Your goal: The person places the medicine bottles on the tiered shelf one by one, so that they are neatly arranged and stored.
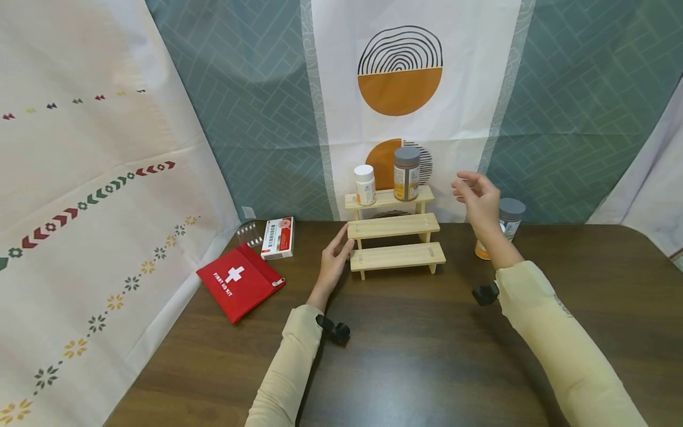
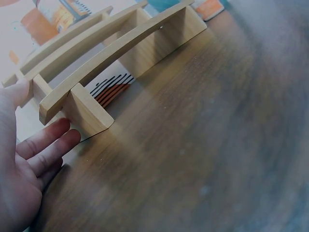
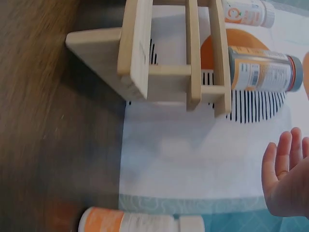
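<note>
Steadying rack (image 1: pixel 397 256): left hand (image 1: pixel 333 264), fingers relaxed against it; press lightly.
Right hand (image 1: pixel 482 200): fingers loose, empty; avoid top-step bottles (image 1: pixel 407 177).

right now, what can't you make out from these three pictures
Head view: the right hand and wrist hide part of the grey-lidded jar behind them.
Head view: the fine print on the white bottle is too small to read.
Left wrist view: the left edge cuts off part of the left hand.
Right wrist view: the bottom edge cuts off part of an orange-and-white bottle.
</note>
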A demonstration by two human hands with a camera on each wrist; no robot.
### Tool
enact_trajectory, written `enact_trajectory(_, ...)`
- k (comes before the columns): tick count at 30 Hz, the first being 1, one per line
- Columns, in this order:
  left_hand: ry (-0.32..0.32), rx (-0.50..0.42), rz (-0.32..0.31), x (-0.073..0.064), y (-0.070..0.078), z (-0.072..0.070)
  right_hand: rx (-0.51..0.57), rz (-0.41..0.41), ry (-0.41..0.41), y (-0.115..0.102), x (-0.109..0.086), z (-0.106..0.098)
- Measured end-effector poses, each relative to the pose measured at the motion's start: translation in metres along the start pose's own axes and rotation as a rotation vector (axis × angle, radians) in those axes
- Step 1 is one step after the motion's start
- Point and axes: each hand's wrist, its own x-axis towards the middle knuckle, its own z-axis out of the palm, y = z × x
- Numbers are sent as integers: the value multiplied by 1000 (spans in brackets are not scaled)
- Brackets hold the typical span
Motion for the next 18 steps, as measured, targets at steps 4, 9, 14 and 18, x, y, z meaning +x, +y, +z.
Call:
enact_trajectory(4, -2, -9, 1, 0, -2, 0, 39, 11, 2, 1, 3, -14)
enact_trajectory(9, -11, -12, -2, 1, -1, 0, 17, 20, -20, 0, 11, -33)
enact_trajectory(14, -13, -17, -6, 0, -1, 0, -70, 42, -25, -1, 14, -52)
enact_trajectory(18, -11, -4, -7, 0, -1, 0, -118, 46, 10, -1, 16, -66)
